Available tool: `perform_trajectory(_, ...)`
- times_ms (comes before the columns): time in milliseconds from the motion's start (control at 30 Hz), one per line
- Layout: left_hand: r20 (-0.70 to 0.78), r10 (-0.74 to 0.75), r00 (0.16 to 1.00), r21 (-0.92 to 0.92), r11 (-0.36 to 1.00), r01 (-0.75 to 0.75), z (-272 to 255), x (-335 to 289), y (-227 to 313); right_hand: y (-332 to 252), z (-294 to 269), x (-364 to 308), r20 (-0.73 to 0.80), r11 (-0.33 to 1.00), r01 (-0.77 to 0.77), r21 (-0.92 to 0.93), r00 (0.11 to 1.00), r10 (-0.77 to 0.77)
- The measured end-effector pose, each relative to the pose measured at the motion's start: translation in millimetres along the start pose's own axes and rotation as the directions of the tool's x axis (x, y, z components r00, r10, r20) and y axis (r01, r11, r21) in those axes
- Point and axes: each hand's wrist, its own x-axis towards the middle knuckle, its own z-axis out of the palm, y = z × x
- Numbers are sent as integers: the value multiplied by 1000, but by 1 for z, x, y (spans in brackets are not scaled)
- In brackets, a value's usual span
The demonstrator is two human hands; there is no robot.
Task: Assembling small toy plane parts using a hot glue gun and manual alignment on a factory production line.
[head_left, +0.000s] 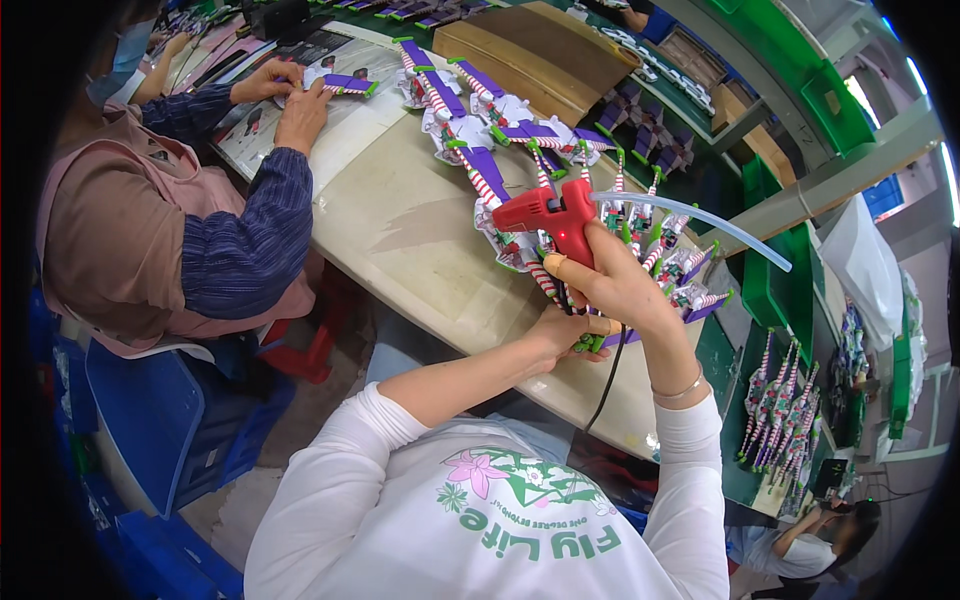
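Note:
My right hand [618, 280] is wrapped round the handle of a red hot glue gun [568, 222]. The gun's nozzle end points left, and a long translucent glue stick [700, 213] sticks out of its back. Below it, close to the table's front edge, my left hand [562, 335] is closed on a toy figure [592, 344] with green and purple parts. Most of that figure is hidden by my hands. Tan wraps cover some of my fingers. Just beyond the gun lie several toy figures [482, 172] with purple wings, white bodies and red-striped limbs.
A black cord [610, 385] hangs from the gun over the edge of the cream table [400, 235]. At left, a co-worker's hands [300, 105] hold a similar winged piece. A cardboard box [530, 55] stands at the back; green bins [778, 280] and more figures are at right.

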Motion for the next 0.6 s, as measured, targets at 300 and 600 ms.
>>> perform_trajectory(300, 23, 8, 1000, 54, 998, -9, -4, 4, -5, 2, 10, 6, 15, 996, -78, 42, 997, 77)
perform_trajectory(600, 34, 3, 999, 34, 999, -4, -12, 3, -2, -7, 28, 13, -33, 976, -133, 174, 989, 141)
